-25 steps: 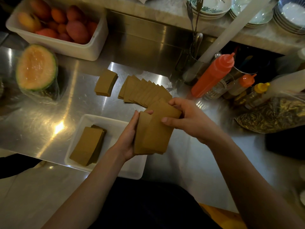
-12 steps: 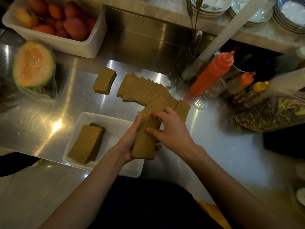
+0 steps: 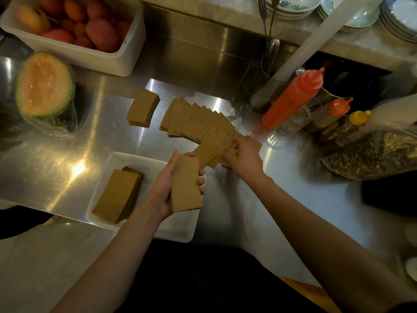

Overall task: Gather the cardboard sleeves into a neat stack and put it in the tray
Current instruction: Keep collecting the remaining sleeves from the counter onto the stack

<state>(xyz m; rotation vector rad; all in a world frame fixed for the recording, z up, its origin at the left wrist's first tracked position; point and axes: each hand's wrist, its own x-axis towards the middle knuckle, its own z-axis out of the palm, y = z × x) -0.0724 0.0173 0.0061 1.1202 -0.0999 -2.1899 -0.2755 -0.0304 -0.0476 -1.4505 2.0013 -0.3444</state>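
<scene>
My left hand (image 3: 165, 188) grips a squared stack of brown cardboard sleeves (image 3: 186, 184) above the right half of the white tray (image 3: 117, 159). A second stack of sleeves (image 3: 118, 195) lies in the tray's left half. A fanned row of sleeves (image 3: 198, 120) lies spread on the steel counter beyond the tray. My right hand (image 3: 242, 158) rests on the near end of that row, fingers curled over a few sleeves. One more small stack (image 3: 142, 108) sits to the row's left.
A cut melon half (image 3: 44, 84) in plastic wrap sits at the left, and a white tub of fruit (image 3: 74, 26) behind it. Squeeze bottles (image 3: 293, 98), a utensil holder and a bag of seeds (image 3: 370, 154) crowd the right. Bowls and plates sit on the back shelf.
My right hand let go of the held stack and reached away to the near end of the fanned row. My left hand alone holds the stack now.
</scene>
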